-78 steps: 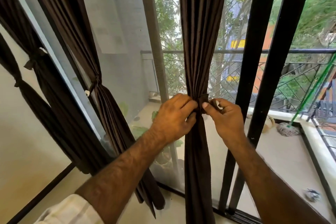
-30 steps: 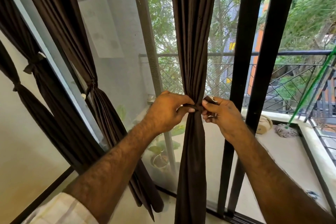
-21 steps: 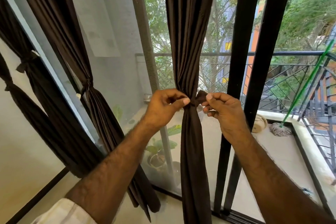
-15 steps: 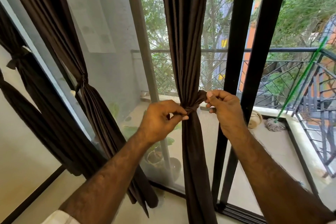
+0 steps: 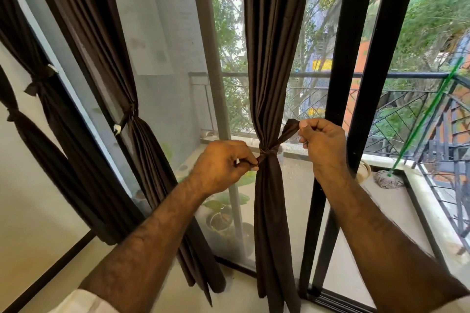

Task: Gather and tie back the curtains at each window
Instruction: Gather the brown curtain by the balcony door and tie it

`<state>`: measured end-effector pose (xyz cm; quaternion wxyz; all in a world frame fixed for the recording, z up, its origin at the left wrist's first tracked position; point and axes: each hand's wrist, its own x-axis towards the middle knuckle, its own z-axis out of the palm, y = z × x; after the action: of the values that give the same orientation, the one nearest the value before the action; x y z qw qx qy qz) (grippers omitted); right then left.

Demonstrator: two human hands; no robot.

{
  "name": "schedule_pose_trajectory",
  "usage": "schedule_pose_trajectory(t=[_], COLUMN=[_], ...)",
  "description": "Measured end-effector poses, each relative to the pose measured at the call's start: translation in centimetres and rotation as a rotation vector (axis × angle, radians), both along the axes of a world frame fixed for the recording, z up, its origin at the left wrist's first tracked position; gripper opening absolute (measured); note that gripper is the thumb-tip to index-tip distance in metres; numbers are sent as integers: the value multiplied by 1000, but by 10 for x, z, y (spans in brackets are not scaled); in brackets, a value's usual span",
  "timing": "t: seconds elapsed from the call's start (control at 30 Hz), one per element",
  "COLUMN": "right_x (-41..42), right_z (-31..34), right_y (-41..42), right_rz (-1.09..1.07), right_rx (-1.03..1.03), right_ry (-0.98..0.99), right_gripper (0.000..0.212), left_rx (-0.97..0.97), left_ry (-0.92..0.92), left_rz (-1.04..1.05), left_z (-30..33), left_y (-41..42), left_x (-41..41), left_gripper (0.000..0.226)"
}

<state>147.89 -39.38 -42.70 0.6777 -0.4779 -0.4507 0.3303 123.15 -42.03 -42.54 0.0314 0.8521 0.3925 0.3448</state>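
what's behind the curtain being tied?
Behind the curtain: window mesh, balcony railing, trees. Lower down, a potted plant shows beside it. Whatever sits directly behind the fabric is covered.

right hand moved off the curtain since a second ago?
Yes. The right hand has pulled up and to the right, away from the gathered dark brown curtain, toward the black vertical window frame bar, drawing the brown tie strip taut.

Hands moved apart: left hand (image 5: 223,165) dropped down-left of the knot (image 5: 268,152), pinching one short tie end; right hand (image 5: 323,140) rose up-right, pulling the other tie end (image 5: 288,129) out taut. Earlier both pressed against the curtain (image 5: 273,58) together. Knot cinched tighter, curtain waist narrowed.
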Motion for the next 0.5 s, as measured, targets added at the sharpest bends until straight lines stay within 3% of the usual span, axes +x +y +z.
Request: schedule_pose_trajectory(t=[0.23,0.4,0.5], right_x=[2,21,38], right_z=[-13,-31,-46], right_y=[-19,-51,-78], right_rz=[89,-37,-84], right_rx=[-87,-181,-254], right_ry=[-121,-304,-281], right_gripper=[7,9,8], left_rx=[-63,-68,-55], left_ry=[68,45,81], left_rz=[-54,-126,-187], left_z=[-8,-17,-31], left_y=[10,14,12], left_x=[-1,27,57], left_gripper=[25,27,27])
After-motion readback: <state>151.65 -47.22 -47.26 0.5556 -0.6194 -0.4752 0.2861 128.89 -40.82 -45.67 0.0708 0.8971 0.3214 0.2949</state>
